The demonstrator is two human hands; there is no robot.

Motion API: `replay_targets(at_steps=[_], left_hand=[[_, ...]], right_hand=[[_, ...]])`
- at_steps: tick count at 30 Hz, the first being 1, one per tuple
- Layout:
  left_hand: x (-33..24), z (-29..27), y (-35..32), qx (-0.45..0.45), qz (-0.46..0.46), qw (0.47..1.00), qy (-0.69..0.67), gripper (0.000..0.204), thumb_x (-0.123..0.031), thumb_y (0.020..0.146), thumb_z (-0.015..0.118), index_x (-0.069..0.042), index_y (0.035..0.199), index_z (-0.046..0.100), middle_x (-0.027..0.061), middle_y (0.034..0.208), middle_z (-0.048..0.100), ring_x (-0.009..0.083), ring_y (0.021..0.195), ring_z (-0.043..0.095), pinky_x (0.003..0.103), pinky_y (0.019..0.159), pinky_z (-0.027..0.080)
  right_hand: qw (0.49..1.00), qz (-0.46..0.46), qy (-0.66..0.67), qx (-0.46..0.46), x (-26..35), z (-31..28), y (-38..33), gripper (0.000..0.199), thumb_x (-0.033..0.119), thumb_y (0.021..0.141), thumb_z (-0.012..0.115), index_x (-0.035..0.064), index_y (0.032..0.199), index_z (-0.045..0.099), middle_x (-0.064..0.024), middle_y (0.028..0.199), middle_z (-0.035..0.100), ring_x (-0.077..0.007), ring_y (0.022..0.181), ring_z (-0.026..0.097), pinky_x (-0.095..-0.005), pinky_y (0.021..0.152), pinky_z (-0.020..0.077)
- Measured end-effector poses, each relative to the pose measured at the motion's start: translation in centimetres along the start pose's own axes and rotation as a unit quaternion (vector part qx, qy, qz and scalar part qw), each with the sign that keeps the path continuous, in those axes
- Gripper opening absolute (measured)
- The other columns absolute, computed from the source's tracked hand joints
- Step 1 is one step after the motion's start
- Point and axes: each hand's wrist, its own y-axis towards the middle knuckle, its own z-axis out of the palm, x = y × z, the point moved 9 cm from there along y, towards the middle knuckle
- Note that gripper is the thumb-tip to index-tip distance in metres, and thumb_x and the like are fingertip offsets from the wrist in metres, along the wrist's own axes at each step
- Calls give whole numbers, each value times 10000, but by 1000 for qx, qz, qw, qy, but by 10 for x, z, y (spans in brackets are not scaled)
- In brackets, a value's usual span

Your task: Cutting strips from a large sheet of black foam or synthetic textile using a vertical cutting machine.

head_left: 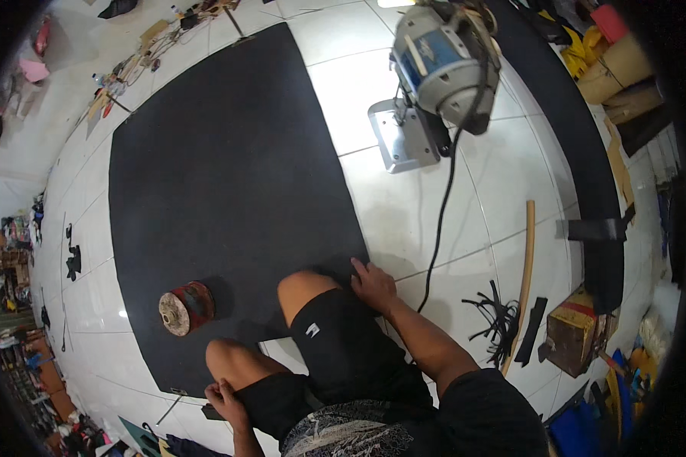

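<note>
A large black sheet of material (221, 167) lies flat on the white tiled floor in front of me. My right hand (373, 287) rests at the sheet's right edge beside my knee, its index finger stretched out. At the near left corner, my left hand (226, 402) has its fingers curled together beside my other knee; what is in them, if anything, is too small to make out. A dark block-like piece (213, 412) shows just below that hand. On the sheet's near left part sits a worn red cylindrical can (187, 308) with a pale, stained round end.
An electric cutting machine (442, 65) stands right of the sheet on a metal base plate (405, 139), its black cord (443, 209) trailing toward me. Farther right lie a curved wooden strip (527, 266), black scraps (495, 320), a long black roll (587, 152) and a worn box (575, 331).
</note>
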Motion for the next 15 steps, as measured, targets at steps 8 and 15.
replay_targets(at_steps=[8, 15], left_hand=[[-46, 78, 100, -16, 106, 990, 96, 220, -165, 1004, 581, 23, 1056, 478, 111, 1048, 466, 214, 974, 486, 352, 891, 425], [-120, 276, 315, 70, 134, 965, 214, 321, -230, 900, 699, 26, 1040, 566, 186, 1068, 528, 361, 998, 529, 468, 904, 428]], right_hand=[[998, 37, -3, -44, 29, -48, 155, 527, 384, 934, 609, 153, 1397, 508, -145, 966, 598, -351, 858, 646, -481, 731, 544], [993, 9, -10, -118, 59, -84, 263, 593, 471, 933, 613, 160, 1426, 501, -126, 928, 580, -317, 810, 645, -456, 716, 542]])
